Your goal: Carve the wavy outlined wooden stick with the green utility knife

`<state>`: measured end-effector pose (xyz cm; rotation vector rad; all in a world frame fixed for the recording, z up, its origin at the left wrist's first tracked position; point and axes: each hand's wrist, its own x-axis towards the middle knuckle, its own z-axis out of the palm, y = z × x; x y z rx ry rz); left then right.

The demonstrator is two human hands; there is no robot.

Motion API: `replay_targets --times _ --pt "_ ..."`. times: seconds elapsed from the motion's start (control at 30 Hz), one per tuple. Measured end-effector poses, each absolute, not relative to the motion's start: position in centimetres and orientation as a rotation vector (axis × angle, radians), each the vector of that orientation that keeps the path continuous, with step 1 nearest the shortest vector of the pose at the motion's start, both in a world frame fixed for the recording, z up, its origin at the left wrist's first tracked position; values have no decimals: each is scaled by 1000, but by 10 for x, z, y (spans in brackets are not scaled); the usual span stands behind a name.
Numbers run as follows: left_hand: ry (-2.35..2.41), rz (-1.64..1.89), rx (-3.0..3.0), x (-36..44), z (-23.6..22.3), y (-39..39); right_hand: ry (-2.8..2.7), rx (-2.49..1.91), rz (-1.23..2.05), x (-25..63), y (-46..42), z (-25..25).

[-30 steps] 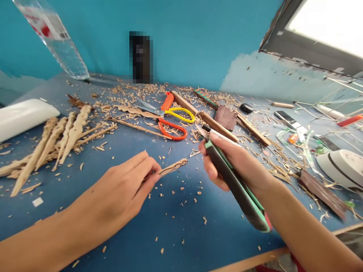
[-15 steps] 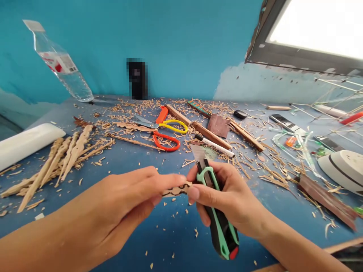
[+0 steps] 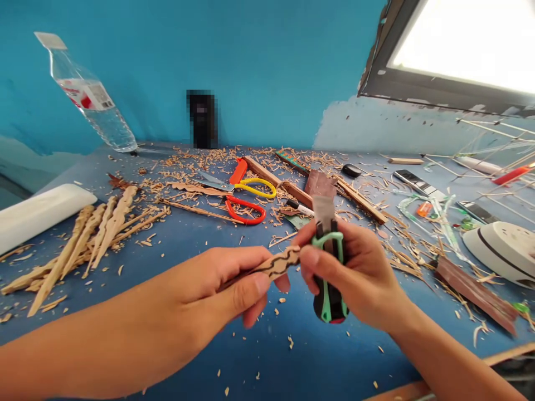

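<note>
Thin light-brown wooden strip with wavy black lines (image 3: 282, 265) is held up over the blue table (image 3: 292, 367) in the head view, between the person's two hands; the left hand (image 3: 217, 303) grips it, with the thumb on the near side and the other fingers behind; its far end sits right by the tip of the right thumb, and I cannot tell if that thumb pinches it too.

Right hand (image 3: 359, 273) has its fingers wrapped around a cutter knife with a black and green handle (image 3: 330, 289); the wide grey blade (image 3: 324, 209) sticks up and points away from the person; it is apart from the strip.

Past the hands lie scissors with one yellow loop and one red loop (image 3: 238, 186); a white marker with a black cap (image 3: 298, 208) lies partly behind the knife, near a brown square sheet (image 3: 320, 182); to the left, wavy-edged wooden sticks (image 3: 112, 223) lie in a pile; farther back, a clear plastic bottle with a red and white label (image 3: 100, 114) leans to the left; little curly wood bits (image 3: 184, 161) are all over the table.
</note>
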<state>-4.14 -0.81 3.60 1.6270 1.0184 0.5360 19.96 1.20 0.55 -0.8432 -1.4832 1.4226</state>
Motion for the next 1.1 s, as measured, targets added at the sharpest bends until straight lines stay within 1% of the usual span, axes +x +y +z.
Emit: replay_targets --times 0.1,0.17,0.3,0.37,0.43,0.5,0.6,0.73,0.87,1.1 --pt "894 509 1308 -39 45 1 -1542 -779 1077 203 13 14" --pt "912 626 1340 -37 48 5 -1694 -763 853 204 11 21" --pt "1000 809 1428 -34 49 5 -2048 -747 267 205 8 25" --pt "978 796 1402 -34 49 4 -2098 -749 89 203 8 21" --pt "918 733 1333 -34 48 1 -2133 -766 -21 201 9 14" --pt "851 679 1241 -35 46 -2 -2162 -776 -76 199 9 7" --pt "837 632 1177 -37 40 -6 -2179 -781 -44 198 8 2" --pt "899 597 1271 -33 36 -11 -2205 -768 -6 196 7 0" --pt "891 511 1280 -23 41 -14 -2226 -755 -7 192 5 -3" --pt "882 531 1217 -19 40 -10 -2240 -747 69 190 3 -6"
